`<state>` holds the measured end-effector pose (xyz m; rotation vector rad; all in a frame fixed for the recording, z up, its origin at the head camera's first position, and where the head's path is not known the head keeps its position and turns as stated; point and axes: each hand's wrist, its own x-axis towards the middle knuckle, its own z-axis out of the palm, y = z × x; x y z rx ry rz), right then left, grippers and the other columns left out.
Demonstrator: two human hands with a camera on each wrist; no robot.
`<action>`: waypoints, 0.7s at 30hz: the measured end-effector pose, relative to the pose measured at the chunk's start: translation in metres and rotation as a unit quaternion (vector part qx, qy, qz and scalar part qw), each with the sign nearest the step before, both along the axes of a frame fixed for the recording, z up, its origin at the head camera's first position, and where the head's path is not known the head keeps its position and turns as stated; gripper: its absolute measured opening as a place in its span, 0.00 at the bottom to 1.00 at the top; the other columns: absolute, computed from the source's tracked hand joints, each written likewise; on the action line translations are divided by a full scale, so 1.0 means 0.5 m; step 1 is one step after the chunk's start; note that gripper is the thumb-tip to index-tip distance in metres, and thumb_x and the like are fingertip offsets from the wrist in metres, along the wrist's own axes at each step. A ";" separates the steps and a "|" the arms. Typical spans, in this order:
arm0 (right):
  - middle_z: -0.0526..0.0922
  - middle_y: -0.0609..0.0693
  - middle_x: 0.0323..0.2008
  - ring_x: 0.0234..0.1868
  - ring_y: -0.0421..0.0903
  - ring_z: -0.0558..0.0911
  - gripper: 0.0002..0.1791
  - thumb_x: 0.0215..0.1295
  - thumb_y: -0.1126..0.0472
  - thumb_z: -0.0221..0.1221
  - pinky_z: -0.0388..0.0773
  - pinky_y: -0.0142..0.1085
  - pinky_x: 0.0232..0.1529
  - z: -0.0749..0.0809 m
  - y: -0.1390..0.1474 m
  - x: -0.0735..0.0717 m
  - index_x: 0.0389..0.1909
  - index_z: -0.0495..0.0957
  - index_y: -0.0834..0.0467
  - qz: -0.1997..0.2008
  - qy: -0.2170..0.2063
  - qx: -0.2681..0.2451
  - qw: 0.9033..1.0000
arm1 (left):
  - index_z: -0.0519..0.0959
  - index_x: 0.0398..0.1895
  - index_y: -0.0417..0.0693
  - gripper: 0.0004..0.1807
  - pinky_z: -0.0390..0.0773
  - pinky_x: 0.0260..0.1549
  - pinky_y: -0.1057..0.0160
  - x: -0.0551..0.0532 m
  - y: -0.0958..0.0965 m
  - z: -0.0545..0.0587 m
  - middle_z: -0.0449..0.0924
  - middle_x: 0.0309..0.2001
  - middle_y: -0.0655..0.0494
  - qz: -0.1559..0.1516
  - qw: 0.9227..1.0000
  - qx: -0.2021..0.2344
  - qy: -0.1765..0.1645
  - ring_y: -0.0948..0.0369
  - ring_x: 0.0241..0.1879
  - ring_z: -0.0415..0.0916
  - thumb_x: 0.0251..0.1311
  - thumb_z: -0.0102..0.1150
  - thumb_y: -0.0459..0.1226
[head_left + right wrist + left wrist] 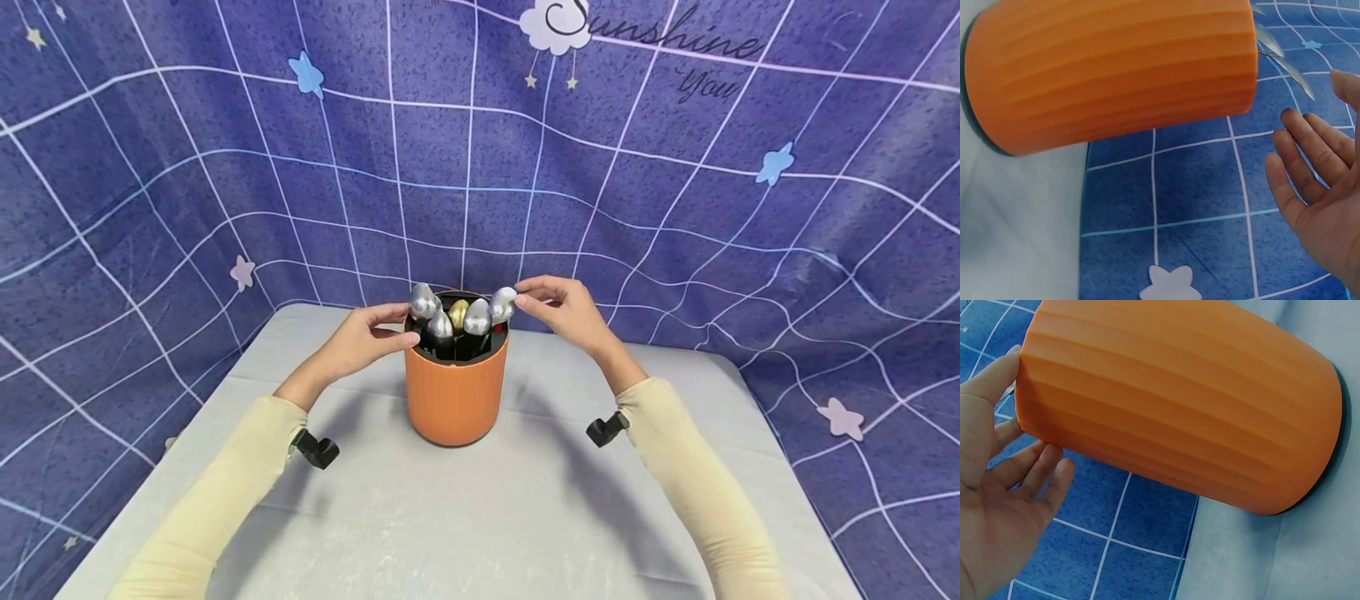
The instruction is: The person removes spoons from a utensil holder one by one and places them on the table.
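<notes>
An orange ribbed utensil holder (453,404) with a black interior stands upright on the table. Several spoons rise from it bowl-up: silver ones, such as the spoon (477,318) at the front right, and a gold spoon (459,315) in the middle. My left hand (360,340) rests its thumb and fingertips against the holder's left rim; the left wrist view shows the fingers (1054,481) loosely bent. On the other side, my right hand (562,310) hovers at the rightmost silver spoon (502,305). In the right wrist view, its relaxed fingers (1300,134) appear apart from the spoon tip (1297,78).
A pale grey cloth covers the table (450,517). Behind and beside it hangs a purple-blue curtain (450,150) with a white grid and stars. Each wrist carries a black camera mount, the left mount (317,450) and the right mount (606,428).
</notes>
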<state>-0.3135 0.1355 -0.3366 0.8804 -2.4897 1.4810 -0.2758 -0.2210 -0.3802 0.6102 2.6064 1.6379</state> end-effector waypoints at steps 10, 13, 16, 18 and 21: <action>0.89 0.57 0.41 0.39 0.48 0.85 0.14 0.69 0.58 0.66 0.82 0.33 0.40 -0.023 -0.017 -0.003 0.50 0.85 0.62 0.006 -0.013 -0.034 0.999 | 0.72 0.70 0.37 0.34 0.84 0.53 0.53 -0.003 0.000 -0.003 0.75 0.66 0.40 -0.002 1.000 0.001 0.005 0.43 0.56 0.81 0.64 0.70 0.40; 0.89 0.58 0.40 0.37 0.45 0.85 0.14 0.68 0.60 0.68 0.82 0.32 0.39 -0.029 -0.021 -0.005 0.49 0.85 0.64 0.007 -0.012 -0.037 0.999 | 0.72 0.70 0.37 0.33 0.84 0.53 0.53 -0.003 -0.001 -0.004 0.75 0.67 0.40 -0.004 1.000 0.002 0.005 0.43 0.57 0.81 0.64 0.70 0.40; 0.89 0.59 0.39 0.37 0.44 0.85 0.14 0.67 0.61 0.68 0.82 0.31 0.39 -0.033 -0.024 -0.005 0.49 0.85 0.65 0.006 -0.016 -0.039 0.999 | 0.72 0.71 0.38 0.33 0.84 0.54 0.53 -0.003 -0.001 -0.005 0.75 0.67 0.41 -0.005 1.000 0.002 0.007 0.43 0.58 0.80 0.65 0.70 0.40; 0.89 0.60 0.40 0.38 0.45 0.85 0.14 0.68 0.62 0.68 0.82 0.31 0.40 -0.034 -0.025 -0.003 0.49 0.84 0.65 0.007 -0.021 -0.042 0.999 | 0.72 0.71 0.37 0.33 0.84 0.54 0.53 -0.003 -0.001 -0.005 0.75 0.67 0.41 -0.004 1.000 0.001 0.009 0.43 0.58 0.80 0.65 0.70 0.39; 0.88 0.62 0.41 0.39 0.43 0.85 0.14 0.68 0.62 0.67 0.82 0.31 0.42 -0.035 -0.027 -0.001 0.50 0.84 0.66 0.010 -0.031 -0.052 0.998 | 0.72 0.70 0.37 0.33 0.83 0.55 0.53 -0.001 -0.001 -0.004 0.75 0.67 0.40 -0.003 1.000 -0.001 0.013 0.43 0.60 0.78 0.65 0.69 0.39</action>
